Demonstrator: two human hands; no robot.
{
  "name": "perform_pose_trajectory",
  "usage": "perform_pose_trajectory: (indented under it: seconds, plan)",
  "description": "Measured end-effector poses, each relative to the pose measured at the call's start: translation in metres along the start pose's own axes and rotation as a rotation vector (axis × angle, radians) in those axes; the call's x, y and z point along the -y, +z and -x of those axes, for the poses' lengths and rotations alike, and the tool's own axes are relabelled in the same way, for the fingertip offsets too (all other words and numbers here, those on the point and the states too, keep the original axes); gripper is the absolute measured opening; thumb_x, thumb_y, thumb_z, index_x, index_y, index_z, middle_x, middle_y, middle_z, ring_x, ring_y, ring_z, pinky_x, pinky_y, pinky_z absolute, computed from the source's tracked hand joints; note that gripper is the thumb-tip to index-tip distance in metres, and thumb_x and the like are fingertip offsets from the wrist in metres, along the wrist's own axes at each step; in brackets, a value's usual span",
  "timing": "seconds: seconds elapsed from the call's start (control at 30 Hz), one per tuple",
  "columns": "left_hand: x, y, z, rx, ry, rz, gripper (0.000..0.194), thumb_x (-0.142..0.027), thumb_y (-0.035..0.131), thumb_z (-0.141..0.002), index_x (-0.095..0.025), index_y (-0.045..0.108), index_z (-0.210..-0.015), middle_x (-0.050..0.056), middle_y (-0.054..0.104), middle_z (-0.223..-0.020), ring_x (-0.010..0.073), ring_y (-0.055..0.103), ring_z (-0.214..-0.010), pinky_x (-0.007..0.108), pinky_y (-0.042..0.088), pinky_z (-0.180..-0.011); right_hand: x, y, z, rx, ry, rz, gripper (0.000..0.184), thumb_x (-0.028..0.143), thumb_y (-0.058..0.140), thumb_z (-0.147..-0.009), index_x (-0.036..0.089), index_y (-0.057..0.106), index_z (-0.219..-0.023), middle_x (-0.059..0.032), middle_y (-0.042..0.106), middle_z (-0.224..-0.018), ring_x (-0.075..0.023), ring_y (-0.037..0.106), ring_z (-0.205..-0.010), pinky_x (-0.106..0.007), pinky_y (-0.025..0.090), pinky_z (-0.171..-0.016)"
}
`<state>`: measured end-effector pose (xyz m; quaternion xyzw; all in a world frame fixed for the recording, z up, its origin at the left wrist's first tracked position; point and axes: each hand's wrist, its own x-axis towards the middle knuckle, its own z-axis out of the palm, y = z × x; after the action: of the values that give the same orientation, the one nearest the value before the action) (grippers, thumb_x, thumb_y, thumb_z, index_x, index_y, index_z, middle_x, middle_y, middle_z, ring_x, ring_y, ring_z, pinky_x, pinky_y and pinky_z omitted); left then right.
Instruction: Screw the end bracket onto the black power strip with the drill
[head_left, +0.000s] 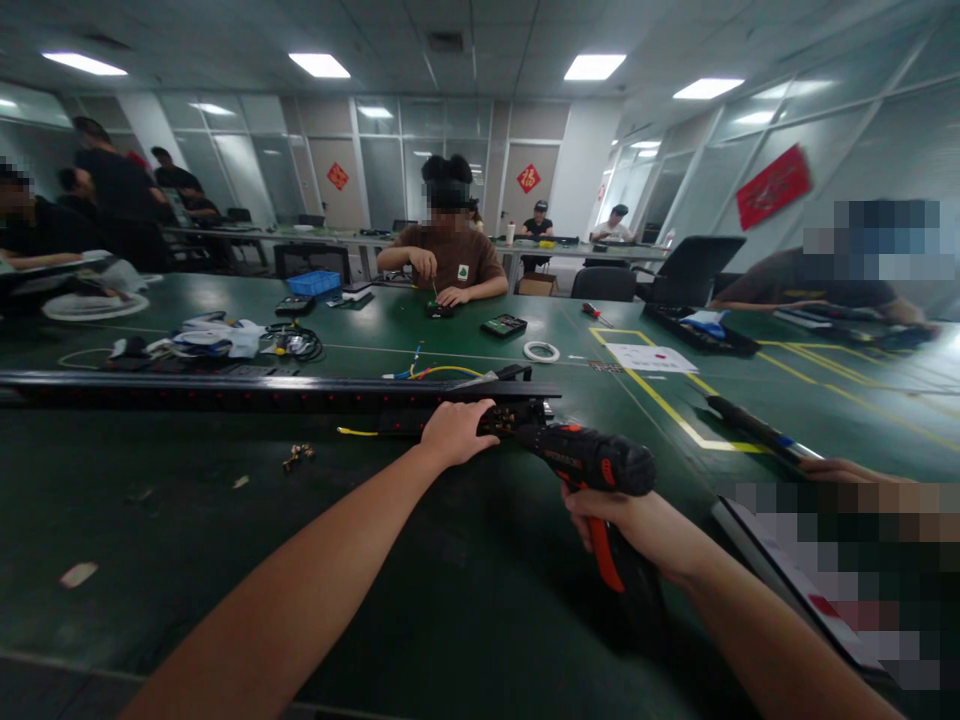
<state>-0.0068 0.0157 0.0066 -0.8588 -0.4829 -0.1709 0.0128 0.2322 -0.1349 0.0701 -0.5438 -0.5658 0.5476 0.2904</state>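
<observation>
Two bare hands work: the right hand (604,515) curls its fingers round one black-and-orange power drill (592,460); the left hand (459,432), thumb apart, steadies one long black metal bar's (300,392) near end.

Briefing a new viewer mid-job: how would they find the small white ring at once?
On the green table, look past the drill in the right hand. Beyond it, between the small dark box and the white paper sheet, lies the white ring. Unlike those straight-edged neighbours, it is round with an open middle.
</observation>
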Motion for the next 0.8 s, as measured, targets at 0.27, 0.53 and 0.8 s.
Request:
perform_pose_trajectory:
  seconds: [0.27,0.53,0.8]
  plan:
    - [-0.001,-0.0032,0.0008,0.008,0.003,0.011,0.066,-0.058,0.067,-0.09,-0.025,0.052,-0.145,0.009,0.07,-0.131,0.0322,0.066,-0.117,0.044,0.047,-0.101,0.0007,0.0003,0.0013,0.002,-0.002,-0.014,0.02,0.036,0.069,-0.076,0.019,0.064,-0.085,0.0014,0.064,-0.063,-0.018,0.062,-0.058,-0.029,0.049,-0.057]
    - [-0.0015,-0.0023,0.0005,0.013,-0.01,0.009,0.067,-0.058,0.068,-0.089,-0.025,0.052,-0.146,0.009,0.069,-0.132,0.0324,0.066,-0.118,0.044,0.046,-0.103,0.0035,0.0014,0.0021,0.005,-0.008,-0.002,0.02,0.036,0.069,-0.075,0.019,0.064,-0.085,0.0021,0.062,-0.06,-0.0177,0.06,-0.057,-0.029,0.048,-0.057]
    - [-0.0015,-0.0038,0.0006,0.01,-0.002,-0.003,0.067,-0.058,0.068,-0.089,-0.025,0.052,-0.146,0.009,0.07,-0.131,0.0322,0.066,-0.117,0.044,0.046,-0.102,0.0038,0.0023,0.0018,-0.003,0.001,-0.007,0.02,0.037,0.07,-0.074,0.02,0.064,-0.083,0.0016,0.062,-0.062,-0.0179,0.061,-0.058,-0.029,0.048,-0.057]
